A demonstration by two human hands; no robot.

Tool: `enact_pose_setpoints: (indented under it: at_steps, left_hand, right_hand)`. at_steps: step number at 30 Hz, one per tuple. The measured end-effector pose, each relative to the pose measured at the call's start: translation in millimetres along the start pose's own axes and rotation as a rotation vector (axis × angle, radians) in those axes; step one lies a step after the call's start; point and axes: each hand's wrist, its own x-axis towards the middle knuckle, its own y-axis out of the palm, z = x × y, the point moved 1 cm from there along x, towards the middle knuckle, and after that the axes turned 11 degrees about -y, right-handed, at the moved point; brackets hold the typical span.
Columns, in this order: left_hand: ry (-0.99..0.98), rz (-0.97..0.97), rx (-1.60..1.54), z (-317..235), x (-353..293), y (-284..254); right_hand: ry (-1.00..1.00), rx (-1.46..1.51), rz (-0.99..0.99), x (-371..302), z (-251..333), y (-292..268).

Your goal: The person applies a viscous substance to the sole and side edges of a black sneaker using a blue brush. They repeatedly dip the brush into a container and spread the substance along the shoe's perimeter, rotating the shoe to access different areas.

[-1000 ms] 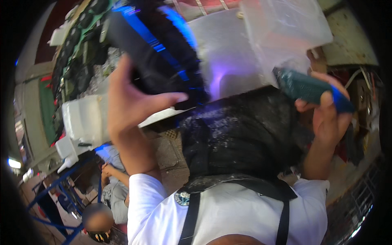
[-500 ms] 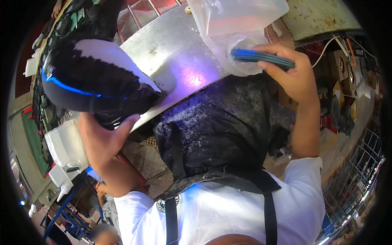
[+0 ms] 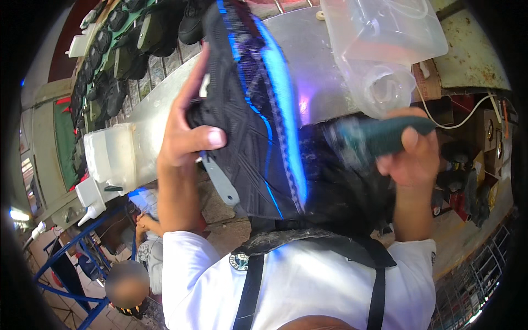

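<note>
Your left hand grips a black shoe by its left side, above the worktop's near edge, presumably leaving the blue-striped side clear; your right hand clasps a blurred green block

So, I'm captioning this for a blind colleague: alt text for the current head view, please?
A person's left hand holds a black-and-blue shoe; the right hand grips a dark green tool, its end blurred. Beyond are a metal table and a see-through plastic container.

We worked in what looked like shoe workshop: saw dark shoes lined in rows, metal worktop, translucent plastic tank; wore smudged black apron.
</note>
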Motion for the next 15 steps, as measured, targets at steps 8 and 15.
enact_pose_setpoints:
  at_steps: [8,15]
  left_hand:
    - [-0.093,0.083,-0.104,13.4,3.2,14.5]
    - [-0.074,0.103,-0.070,5.8,1.1,15.5]
  right_hand:
    - [-0.454,-0.407,0.460,18.0,-21.2,21.7]
    - [-0.475,-0.448,0.675,28.2,15.1,22.1]
